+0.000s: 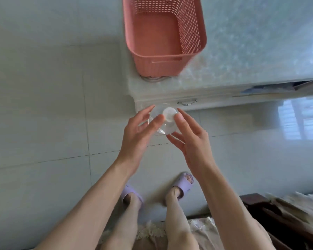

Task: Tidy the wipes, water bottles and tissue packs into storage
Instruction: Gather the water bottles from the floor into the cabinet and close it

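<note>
Water bottle (158, 110) is right in the middle of the view, seen straight down from the top, so you mostly get the white cap (169, 114) and a ring of clear plastic around it. It's up off the floor between both hands, just in front of the counter's edge.

Left hand (139, 134) comes in from 7 o'clock. Its fingers (146, 112) are pretty straight and fanned apart along the bottle's 9 o'clock side, with the thumb lying against the cap's left edge. It looks more like steadying than grabbing.

Right hand (192, 141) comes in from 5 o'clock. The thumb sits on the cap's 3 o'clock side, the index finger points past it toward 12, and the other fingers (173, 138) curl in under the bottle's 5 o'clock edge, so the bottle is pinched between thumb and fingers. It's a bit motion-blurred, so I can't tell how firm the hold is.

At 12 o'clock there's a pink perforated basket (157, 67) sitting on the near left corner of a pale marbled counter (251, 51), which runs off toward 2 o'clock. Nothing shows inside it from this angle. A metal drawer handle (186, 102) sits just under the counter's edge, right above the bottle.

Down at 6 o'clock are two lilac slippers (185, 181) on a glossy pale tile floor (43, 114).
</note>
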